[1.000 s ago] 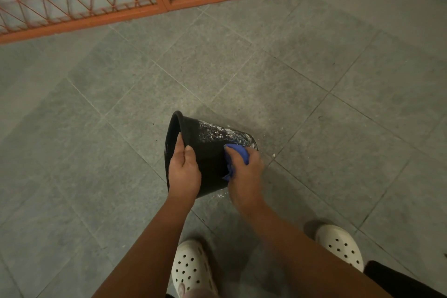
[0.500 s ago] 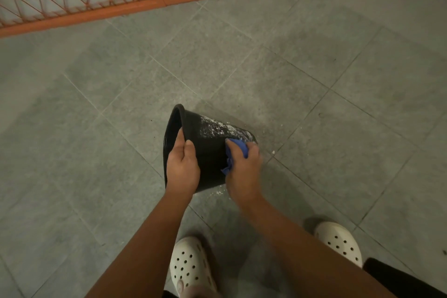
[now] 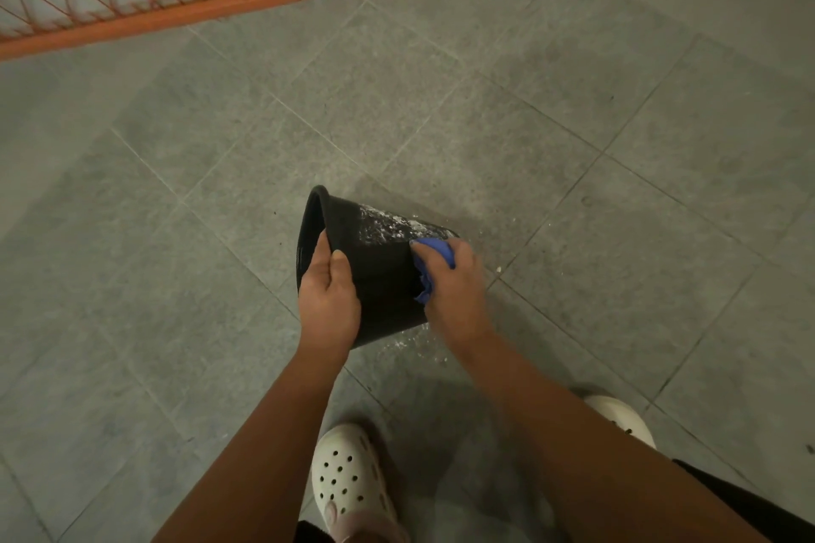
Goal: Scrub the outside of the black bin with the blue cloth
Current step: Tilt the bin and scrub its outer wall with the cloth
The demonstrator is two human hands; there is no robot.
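Curling over the rim, the fingers of the left hand (image 3: 328,300) grip the black bin (image 3: 383,278), which lies tilted with its mouth facing left. Just right of them, the right hand (image 3: 456,300) bunches the blue cloth (image 3: 434,254) in its fingers and presses it against the bin's outer wall, beside white suds (image 3: 392,227). Under the bin is a grey tiled floor (image 3: 573,190). White clogs (image 3: 348,476) stand nearer the person.

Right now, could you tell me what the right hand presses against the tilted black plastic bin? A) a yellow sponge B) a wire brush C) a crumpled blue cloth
C: the right hand grips a crumpled blue cloth against the outer wall of the black plastic bin, the left hand holding its rim.
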